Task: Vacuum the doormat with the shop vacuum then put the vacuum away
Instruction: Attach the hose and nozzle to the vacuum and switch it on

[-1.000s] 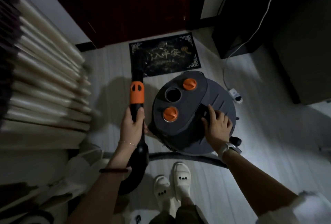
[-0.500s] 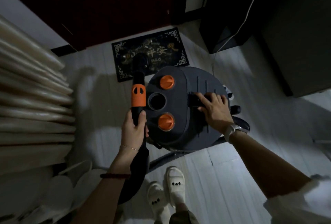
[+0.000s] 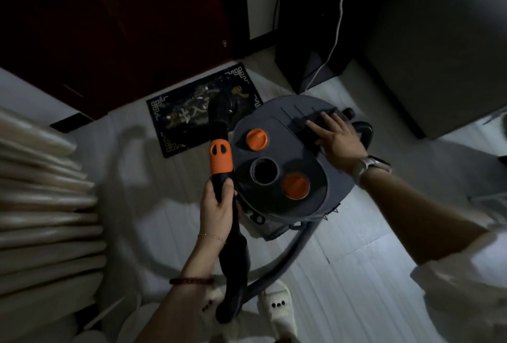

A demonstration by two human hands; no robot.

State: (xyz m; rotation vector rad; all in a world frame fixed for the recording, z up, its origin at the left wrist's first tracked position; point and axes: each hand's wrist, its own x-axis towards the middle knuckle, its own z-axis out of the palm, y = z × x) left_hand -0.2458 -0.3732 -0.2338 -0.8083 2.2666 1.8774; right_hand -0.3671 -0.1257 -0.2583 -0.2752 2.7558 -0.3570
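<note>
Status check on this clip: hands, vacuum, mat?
Left hand grips wand, nozzle on doormat. Right hand flat on shop vacuum lid. Hose loops by feet.

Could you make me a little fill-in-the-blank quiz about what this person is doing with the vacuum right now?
1. The left hand grips the black wand, which wears an ____ sleeve.
2. The wand's nozzle rests on the ____, which lies before the dark door.
3. The right hand lies on top of the grey ____.
4. The vacuum's lid carries ____ orange caps.

Missing words: orange; doormat; vacuum; two
</note>
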